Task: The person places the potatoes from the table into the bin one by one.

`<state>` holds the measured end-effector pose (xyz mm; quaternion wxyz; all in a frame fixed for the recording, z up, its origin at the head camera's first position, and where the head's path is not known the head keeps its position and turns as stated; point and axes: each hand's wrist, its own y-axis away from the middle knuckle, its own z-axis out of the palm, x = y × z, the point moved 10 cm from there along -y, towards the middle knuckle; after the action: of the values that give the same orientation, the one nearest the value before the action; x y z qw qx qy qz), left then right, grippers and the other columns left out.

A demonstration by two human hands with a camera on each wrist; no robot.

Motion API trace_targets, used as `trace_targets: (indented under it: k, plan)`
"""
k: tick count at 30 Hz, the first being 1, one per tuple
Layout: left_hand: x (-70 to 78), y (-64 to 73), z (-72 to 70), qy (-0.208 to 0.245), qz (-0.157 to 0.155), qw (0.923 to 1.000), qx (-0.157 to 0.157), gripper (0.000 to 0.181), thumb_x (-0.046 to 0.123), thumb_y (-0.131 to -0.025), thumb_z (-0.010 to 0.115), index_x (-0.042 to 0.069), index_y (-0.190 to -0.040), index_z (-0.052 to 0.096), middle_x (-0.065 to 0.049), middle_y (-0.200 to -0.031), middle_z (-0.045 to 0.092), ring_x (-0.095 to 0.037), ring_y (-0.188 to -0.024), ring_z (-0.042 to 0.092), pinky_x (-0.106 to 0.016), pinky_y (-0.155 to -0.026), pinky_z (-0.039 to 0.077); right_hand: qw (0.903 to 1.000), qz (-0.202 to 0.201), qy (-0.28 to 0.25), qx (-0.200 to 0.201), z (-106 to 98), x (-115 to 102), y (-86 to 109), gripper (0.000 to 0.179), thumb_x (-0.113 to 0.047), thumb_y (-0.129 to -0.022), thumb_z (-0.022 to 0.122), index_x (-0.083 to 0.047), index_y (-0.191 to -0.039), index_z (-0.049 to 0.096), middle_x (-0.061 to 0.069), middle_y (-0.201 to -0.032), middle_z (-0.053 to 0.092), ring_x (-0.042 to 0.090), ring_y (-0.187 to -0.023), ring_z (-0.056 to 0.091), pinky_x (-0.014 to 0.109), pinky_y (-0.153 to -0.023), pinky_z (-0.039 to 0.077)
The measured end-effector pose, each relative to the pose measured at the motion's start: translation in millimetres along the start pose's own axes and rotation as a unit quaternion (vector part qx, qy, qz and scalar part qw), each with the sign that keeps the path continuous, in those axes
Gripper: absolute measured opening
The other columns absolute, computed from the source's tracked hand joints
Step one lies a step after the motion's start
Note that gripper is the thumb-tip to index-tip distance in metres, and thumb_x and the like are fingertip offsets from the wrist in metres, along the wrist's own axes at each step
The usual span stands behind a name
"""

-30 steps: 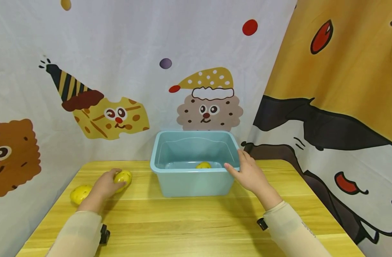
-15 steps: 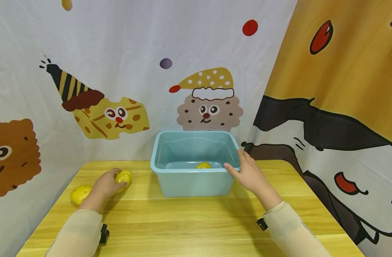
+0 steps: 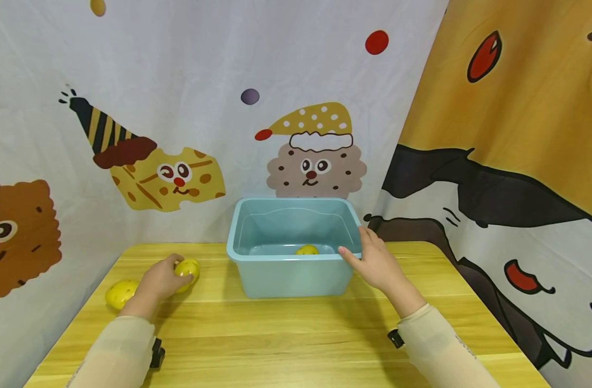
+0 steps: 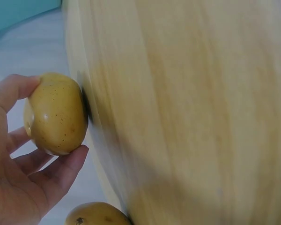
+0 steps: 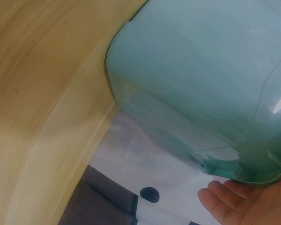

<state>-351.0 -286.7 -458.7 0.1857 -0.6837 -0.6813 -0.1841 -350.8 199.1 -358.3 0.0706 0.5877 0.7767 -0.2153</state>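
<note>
Potato [image 3: 188, 274], at the tabletop's [image 3: 276, 339] left: left hand [image 3: 159, 277] clamps it between thumb and fingers, presumably opposed for security. Right hand [image 3: 377, 263] rests at the bin's [image 3: 296, 277] near-right corner, fingers fairly straight, thumb apart, probably to steady it. Second potato [image 3: 121, 293] beside left hand; third potato [image 3: 307, 250] in bin.

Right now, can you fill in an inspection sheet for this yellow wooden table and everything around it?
Surface: yellow wooden table, striped grain.
Job's things: rectangular light-blue plastic bin, one speckled yellow oval potato inside; second potato to its left; third potato farther left.
Clutter: nothing seen.
Hands: bare left hand pinches the second potato; bare right hand touches the bin's right side.
Cables: nothing seen.
Surroundings: white and orange cloth backdrop, printed cartoon faces.
</note>
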Motion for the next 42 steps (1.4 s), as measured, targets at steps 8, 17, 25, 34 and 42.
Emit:
trace_targets:
  k: [8, 17, 25, 34, 42]
  plan:
    - [0.5, 1.4, 1.1, -0.004, -0.005, 1.0000, -0.007, 0.069, 0.038, -0.087, 0.072, -0.008, -0.133, 0.048, -0.036, -0.122, 0.058, -0.050, -0.106, 0.059, -0.059, -0.085, 0.049, 1.0000, -0.001, -0.003, 0.001, -0.5, -0.7, 0.1, 0.098, -0.068, -0.096, 0.044, 0.007, -0.155, 0.021, 0.030, -0.157, 0.027, 0.049, -0.140, 0.032, 0.067, -0.108, 0.032]
    - [6.5, 7.0, -3.0, 0.000, -0.004, 0.9999, -0.011, 0.069, 0.038, -0.087, 0.073, -0.008, -0.133, 0.049, -0.036, -0.122, 0.058, -0.049, -0.104, 0.059, -0.059, -0.084, 0.049, 1.0000, 0.001, -0.001, 0.000, 1.5, 1.0, -0.2, 0.098, -0.069, -0.096, 0.044, 0.006, -0.155, 0.021, 0.029, -0.157, 0.027, 0.049, -0.140, 0.032, 0.066, -0.108, 0.032]
    - [12.9, 10.0, -7.9, 0.006, 0.010, 0.9999, -0.012, 0.070, 0.040, -0.088, 0.071, -0.008, -0.134, 0.048, -0.035, -0.123, 0.058, -0.046, -0.102, 0.061, -0.056, -0.081, 0.050, 1.0000, -0.003, -0.001, 0.003, 1.4, 0.4, -0.5, 0.098, -0.068, -0.097, 0.044, 0.007, -0.155, 0.021, 0.030, -0.157, 0.026, 0.049, -0.140, 0.032, 0.066, -0.108, 0.032]
    - [23.7, 13.1, -14.3, 0.000, 0.023, 0.9997, -0.004, 0.072, 0.040, -0.087, 0.073, -0.008, -0.135, 0.049, -0.033, -0.122, 0.060, -0.043, -0.099, 0.062, -0.055, -0.080, 0.051, 1.0000, -0.001, 0.002, 0.001, 0.4, -0.5, -0.2, 0.097, -0.067, -0.097, 0.044, 0.007, -0.155, 0.021, 0.030, -0.157, 0.027, 0.049, -0.140, 0.032, 0.066, -0.108, 0.032]
    - [37.0, 18.5, -22.8, -0.001, 0.041, 0.9989, 0.021, 0.069, 0.039, -0.086, 0.073, -0.007, -0.133, 0.051, -0.028, -0.115, 0.065, -0.036, -0.091, 0.064, -0.053, -0.077, 0.051, 1.0000, -0.001, 0.002, 0.003, -0.2, 0.1, -0.2, 0.097, -0.068, -0.096, 0.044, 0.006, -0.155, 0.022, 0.029, -0.157, 0.027, 0.049, -0.140, 0.033, 0.066, -0.108, 0.032]
